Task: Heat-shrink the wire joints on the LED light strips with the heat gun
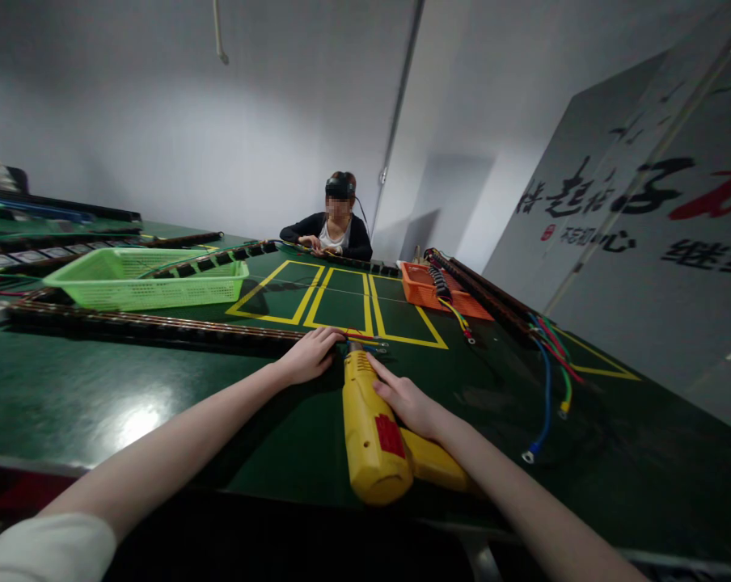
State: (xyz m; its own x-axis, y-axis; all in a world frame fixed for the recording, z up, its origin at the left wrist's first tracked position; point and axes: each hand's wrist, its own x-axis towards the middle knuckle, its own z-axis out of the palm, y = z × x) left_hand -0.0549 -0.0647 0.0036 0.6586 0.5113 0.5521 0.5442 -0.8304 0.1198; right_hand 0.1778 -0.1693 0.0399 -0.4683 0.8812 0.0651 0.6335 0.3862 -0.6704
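Observation:
A yellow heat gun (365,428) with a red label lies on the green table, its metal nozzle pointing away from me. My right hand (405,400) rests against its right side near the front, fingers extended toward the nozzle. At the end of a long dark strip with copper-coloured edges (159,327), my left hand (310,354) has its fingers closed around the wires. Red, yellow and blue wires (365,339) run out to the right past that hand, just beyond the nozzle, and end in ring terminals.
A green basket (147,295) stands left, an orange basket (450,301) right. More strips with coloured leads (547,388) lie at the right. Yellow outlines mark the green table (238,428). Across it sits a person (340,234) wearing a headset.

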